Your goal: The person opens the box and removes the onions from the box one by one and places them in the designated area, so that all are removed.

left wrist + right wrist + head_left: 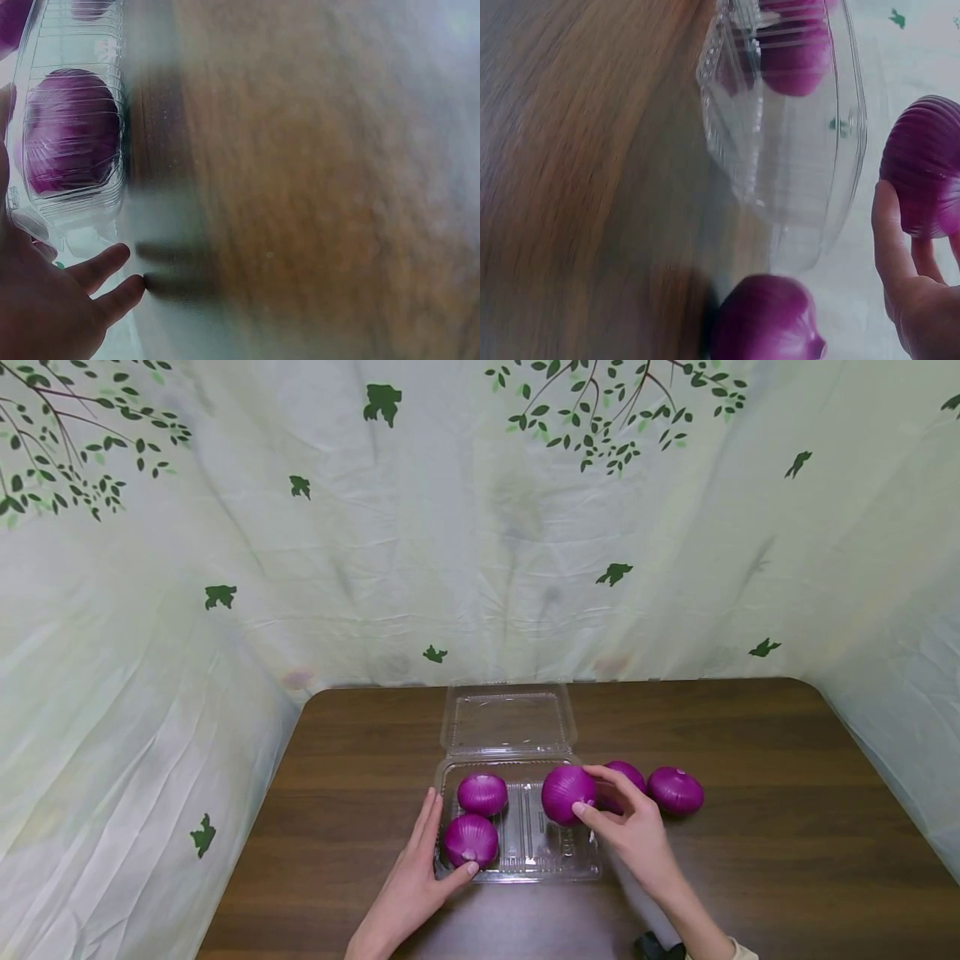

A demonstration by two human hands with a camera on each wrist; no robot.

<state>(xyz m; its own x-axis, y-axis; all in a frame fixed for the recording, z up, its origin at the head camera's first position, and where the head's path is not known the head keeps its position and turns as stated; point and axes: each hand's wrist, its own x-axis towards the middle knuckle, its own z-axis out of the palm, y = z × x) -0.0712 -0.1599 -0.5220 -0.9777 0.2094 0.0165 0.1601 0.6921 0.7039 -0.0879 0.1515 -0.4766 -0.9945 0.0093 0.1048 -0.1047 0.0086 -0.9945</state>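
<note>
While the left hand (414, 872) rests spread at the clear container (522, 843), the right hand (637, 831) pinches a purple onion (566, 795).

Left hand (418, 875): slanting forward and inward, its back showing.
Left fingers (427, 821): straight, aimed forward; two tips stand slightly apart in the left wrist view.
Left thumb (457, 878): spread wide of the fingers, reaching toward the right.
Left wrist (371, 937): bare, at the lower edge.
Right hand (639, 831): raised in a pinching grip, angled forward and leftward.
Right fingers (617, 779): bent, opposing the thumb.
Right thumb (592, 818): extended leftward.
Right forearm (692, 910): slanting in from lower right, bare to a pale sleeve (742, 951).
</note>
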